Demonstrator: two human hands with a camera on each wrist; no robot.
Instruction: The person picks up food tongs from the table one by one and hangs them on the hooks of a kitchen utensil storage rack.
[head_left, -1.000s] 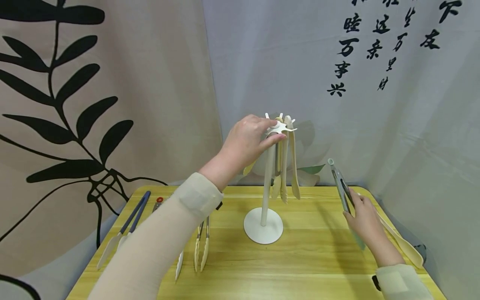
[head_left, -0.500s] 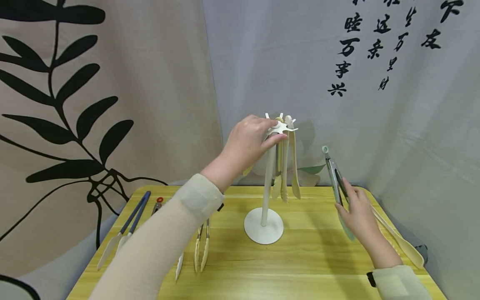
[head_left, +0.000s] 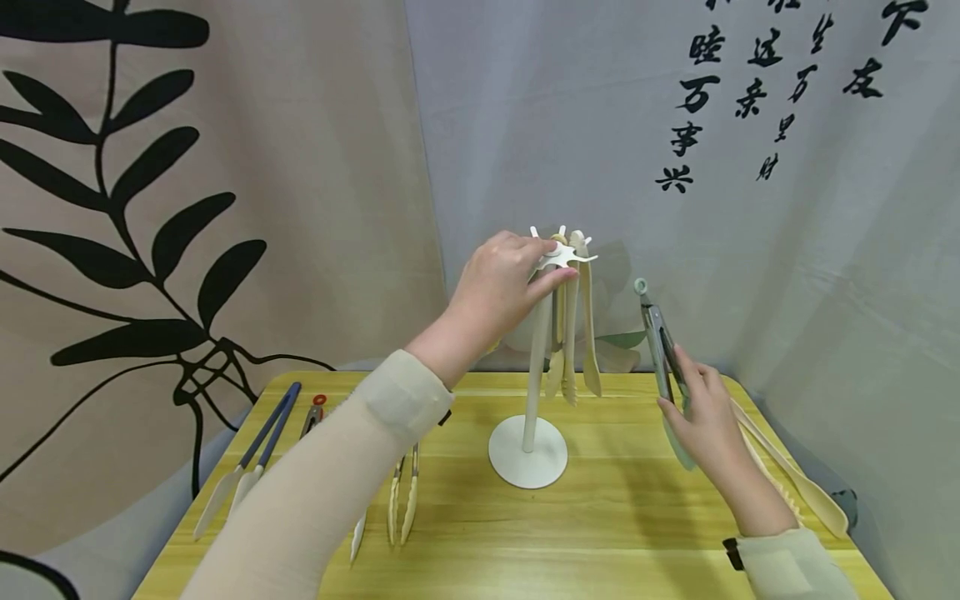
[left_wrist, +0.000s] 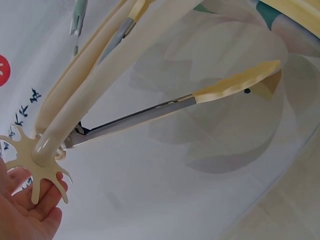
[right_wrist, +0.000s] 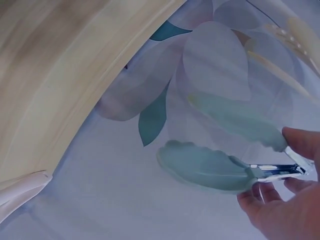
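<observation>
My left hand (head_left: 498, 271) pinches the hooked top of a white utensil stand (head_left: 528, 467), thumb in front and fingers over the disc. In the left wrist view, its fingers (left_wrist: 42, 202) curl behind the hooks. Pale utensils (head_left: 591, 350) hang from the stand's right side, and yellow-tipped tongs (left_wrist: 235, 85) hang there too. To the right of the stand, my right hand (head_left: 708, 425) holds metal tongs (head_left: 658, 354) with mint-green tips, tilted and raised, their ring end upward. The right wrist view shows both scalloped tips (right_wrist: 205, 167) spread apart, with thumb and fingers around the arms.
On the wooden table (head_left: 585, 542), blue-handled tongs (head_left: 258, 454) lie at the left. Tongs with a red ring (head_left: 319, 400) and yellow-tipped tongs (head_left: 408, 500) are partly behind my left arm. A cream spoon (head_left: 817, 500) lies by the right edge. A curtain (head_left: 525, 125) stands behind.
My right hand has moved left and upward with the green-tipped tongs, bringing them nearer the stand. My left hand stays on the stand's top, almost unmoved.
</observation>
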